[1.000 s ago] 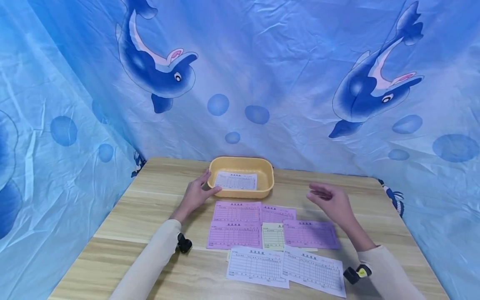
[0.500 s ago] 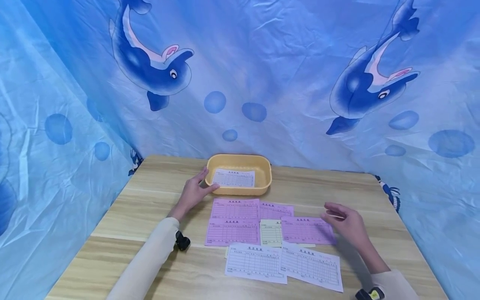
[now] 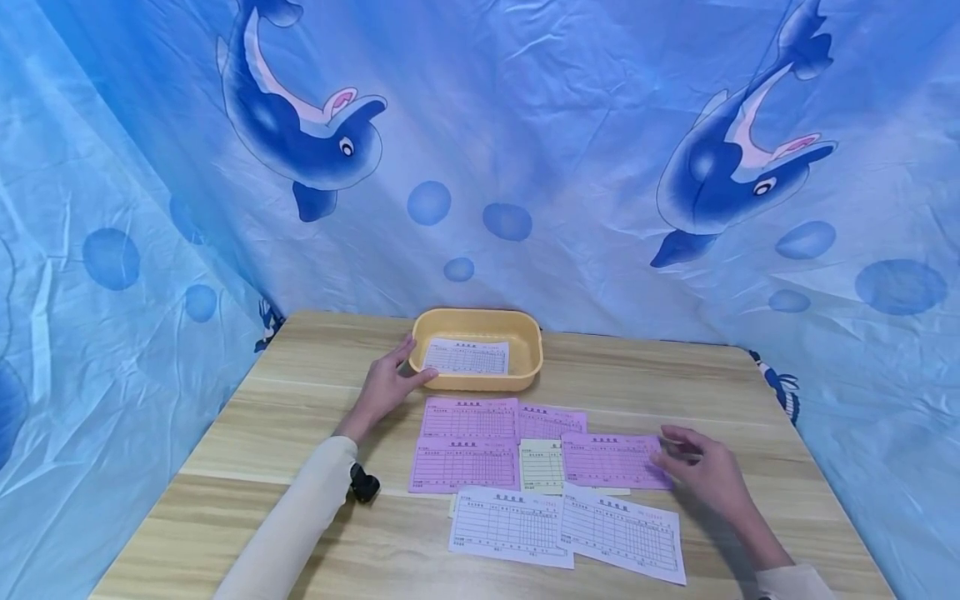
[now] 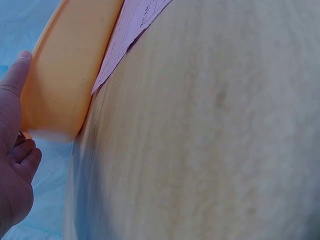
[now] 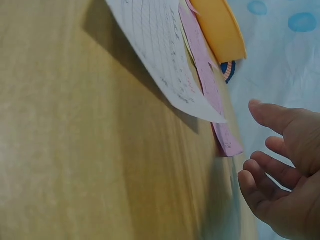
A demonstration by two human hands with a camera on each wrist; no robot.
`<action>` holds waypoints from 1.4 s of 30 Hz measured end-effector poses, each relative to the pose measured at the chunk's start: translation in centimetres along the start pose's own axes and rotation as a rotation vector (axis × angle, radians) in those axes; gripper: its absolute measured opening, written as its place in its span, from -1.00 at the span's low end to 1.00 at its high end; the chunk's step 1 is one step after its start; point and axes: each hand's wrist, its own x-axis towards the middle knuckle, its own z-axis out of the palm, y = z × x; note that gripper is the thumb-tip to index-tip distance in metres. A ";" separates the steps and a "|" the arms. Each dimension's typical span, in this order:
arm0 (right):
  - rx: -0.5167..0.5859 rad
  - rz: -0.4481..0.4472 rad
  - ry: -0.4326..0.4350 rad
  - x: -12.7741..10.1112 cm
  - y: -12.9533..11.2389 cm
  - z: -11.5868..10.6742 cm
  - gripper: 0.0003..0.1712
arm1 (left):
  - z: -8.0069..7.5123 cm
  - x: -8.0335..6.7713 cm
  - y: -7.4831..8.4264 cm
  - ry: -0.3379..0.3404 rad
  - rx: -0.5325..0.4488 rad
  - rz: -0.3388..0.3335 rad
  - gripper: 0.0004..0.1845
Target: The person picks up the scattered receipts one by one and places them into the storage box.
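A yellow plastic tray stands at the back middle of the wooden table, with one white printed form lying in it. My left hand rests against the tray's left end, its thumb along the front wall; the left wrist view shows that thumb on the tray. In front of the tray lie several pink forms, one pale yellow form and two white forms. My right hand hovers, fingers relaxed, at the right edge of the rightmost pink form. In the right wrist view the right hand holds nothing.
A blue curtain with dolphins closes in the table at the back and on both sides. Bare wood lies left of the forms and along the table's right part. A black wrist camera sits on my left sleeve.
My right hand has come down and back towards me, from mid-air right of the tray to the right edge of the rightmost pink form. My left hand stays at the tray.
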 end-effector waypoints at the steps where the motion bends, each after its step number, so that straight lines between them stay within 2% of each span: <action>1: -0.004 0.002 -0.002 0.0 0.1 0.1 -0.27 | 0.0 0.0 0.0 0.001 -0.001 0.003 0.05; 12: -0.017 -0.025 -0.012 0.2 0.8 1.1 -0.22 | 0.1 -0.2 0.0 -0.002 -0.010 0.013 0.06; 18: -0.045 -0.004 -0.023 0.3 1.0 1.6 -0.21 | 0.2 -0.1 0.1 -0.007 -0.012 0.020 0.07; 24: -0.063 -0.006 -0.005 0.4 1.0 1.7 -0.25 | 0.2 -0.2 0.0 0.006 -0.004 0.023 0.09; 28: -0.039 0.004 -0.016 0.4 0.9 1.6 -0.28 | 0.2 -0.2 -0.1 0.010 0.000 0.020 0.08; 31: -0.022 0.002 -0.024 0.3 0.9 1.4 -0.35 | 0.2 -0.2 -0.2 0.005 -0.008 0.019 0.08; 38: 0.019 0.004 -0.064 0.4 0.6 0.6 -0.86 | 0.1 -0.3 -0.2 0.002 -0.013 0.008 0.07; 42: 0.046 0.033 -0.091 0.6 0.3 0.2 -0.89 | 0.2 -0.3 -0.2 0.000 -0.004 0.004 0.08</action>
